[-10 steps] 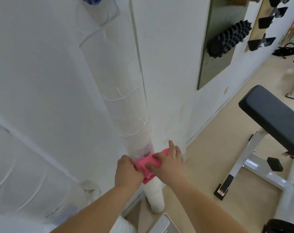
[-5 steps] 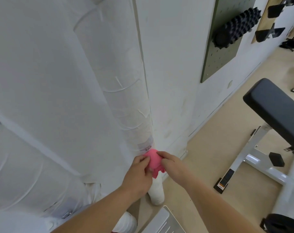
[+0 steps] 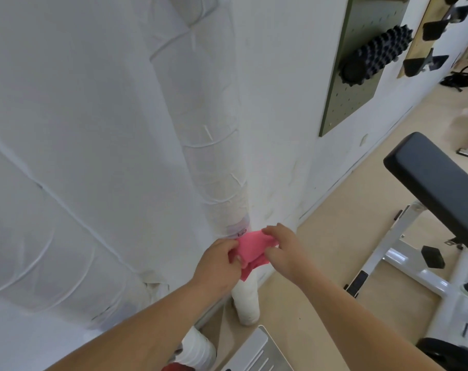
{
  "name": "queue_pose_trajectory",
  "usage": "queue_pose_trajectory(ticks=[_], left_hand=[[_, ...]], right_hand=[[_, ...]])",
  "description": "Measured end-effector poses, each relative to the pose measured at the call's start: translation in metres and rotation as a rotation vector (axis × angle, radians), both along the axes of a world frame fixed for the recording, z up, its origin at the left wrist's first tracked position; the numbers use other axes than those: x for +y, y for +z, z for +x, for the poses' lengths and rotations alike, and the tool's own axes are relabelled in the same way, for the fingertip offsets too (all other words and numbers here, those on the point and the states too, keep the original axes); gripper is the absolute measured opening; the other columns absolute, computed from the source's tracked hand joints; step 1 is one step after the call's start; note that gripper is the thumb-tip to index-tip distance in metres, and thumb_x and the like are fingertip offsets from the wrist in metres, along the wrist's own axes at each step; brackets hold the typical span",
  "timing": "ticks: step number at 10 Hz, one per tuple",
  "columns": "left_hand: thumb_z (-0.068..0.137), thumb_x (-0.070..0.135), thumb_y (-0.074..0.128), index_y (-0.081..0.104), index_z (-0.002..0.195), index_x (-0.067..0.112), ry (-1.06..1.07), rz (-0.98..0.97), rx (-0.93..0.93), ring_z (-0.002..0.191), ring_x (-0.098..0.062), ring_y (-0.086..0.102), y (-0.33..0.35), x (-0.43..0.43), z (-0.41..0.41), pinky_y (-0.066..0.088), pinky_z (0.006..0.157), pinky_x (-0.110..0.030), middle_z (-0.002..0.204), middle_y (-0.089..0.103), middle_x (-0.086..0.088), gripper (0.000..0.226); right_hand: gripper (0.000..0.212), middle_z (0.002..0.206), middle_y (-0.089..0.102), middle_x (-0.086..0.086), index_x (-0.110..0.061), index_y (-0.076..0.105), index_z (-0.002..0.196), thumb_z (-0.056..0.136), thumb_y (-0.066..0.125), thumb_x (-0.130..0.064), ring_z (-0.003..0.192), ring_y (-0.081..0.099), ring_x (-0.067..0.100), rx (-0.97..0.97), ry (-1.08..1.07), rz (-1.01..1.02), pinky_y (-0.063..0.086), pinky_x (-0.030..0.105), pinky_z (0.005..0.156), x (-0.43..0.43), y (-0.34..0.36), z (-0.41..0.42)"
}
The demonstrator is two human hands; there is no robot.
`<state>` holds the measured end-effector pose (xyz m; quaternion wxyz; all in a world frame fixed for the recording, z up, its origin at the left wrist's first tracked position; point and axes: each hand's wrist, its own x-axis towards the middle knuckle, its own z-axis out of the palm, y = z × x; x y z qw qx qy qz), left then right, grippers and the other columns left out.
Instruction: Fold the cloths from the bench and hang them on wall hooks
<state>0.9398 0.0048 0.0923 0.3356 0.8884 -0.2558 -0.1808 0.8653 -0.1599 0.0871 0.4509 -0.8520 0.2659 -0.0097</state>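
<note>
Pink cloth (image 3: 250,246) stretched wider than before between both hands.

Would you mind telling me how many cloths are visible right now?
1. A pink cloth is held between the left hand and right hand, in front of the white wrapped pipe. Others may lie outside the view; the weight bench shows none.

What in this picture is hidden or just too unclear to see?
Head view, the only one:
- Pink cloth: partly covered by the left hand and right hand, so its fold is unclear.
- Wall hooks: none can be made out.
- Black bench pad: cut off by the right edge.
- Red thing: cut off by the bottom edge.
</note>
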Motion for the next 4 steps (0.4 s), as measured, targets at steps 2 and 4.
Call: queue_pose_trajectory(ticks=[2,4], left_hand=[[0.098,0.011,0.056,0.068,0.120,0.019,0.019,-0.029,-0.056,0.102,-0.011,0.059,0.022,0.009,-0.005,0.042,0.081,-0.012,0.115,0.062,0.006,0.026],[0.097,0.016,0.059,0.067,0.128,0.024,0.045,-0.087,-0.041,0.119,-0.012,0.059,0.050,0.023,-0.009,0.045,0.102,-0.024,0.130,0.063,0.007,0.033]], right_hand=[[0.034,0.118,0.069,0.020,0.005,0.068,0.113,0.082,0.054,0.000,0.118,0.056,0.034,-0.081,0.006,-0.122,0.048,0.048,0.098,0.010,0.025,-0.009],[0.048,0.142,0.060,-0.004,-0.021,0.059,0.140,0.094,0.047,-0.010,0.129,0.056,0.016,-0.087,-0.035,-0.058,0.046,0.032,0.107,0.020,0.045,-0.014]])
